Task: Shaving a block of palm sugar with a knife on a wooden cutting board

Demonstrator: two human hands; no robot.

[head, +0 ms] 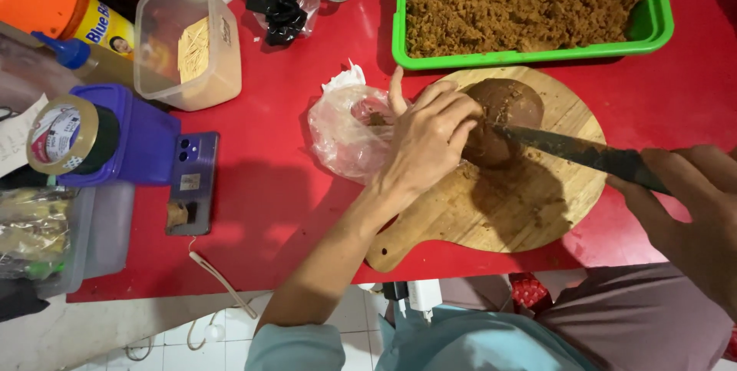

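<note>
A: In the head view, your left hand point(426, 137) presses on the brown round block point(499, 117), fingers point(453, 114) curved together over its left side. The block sits on the far part of the round wooden board point(507, 210).

B: And the right hand?

A: Your right hand point(683, 202) is clamped on the handle; the knife point(576, 152) meets the block just beside your left fingertips. If the blade slips on the hard, rounded top, I think it can cut them.

B: Anything else?

A: The board hangs a little over the near edge of the red surface point(269, 210). Strong pressing could tip it. The plastic bag point(349, 137) under your palm may slide too.
</note>
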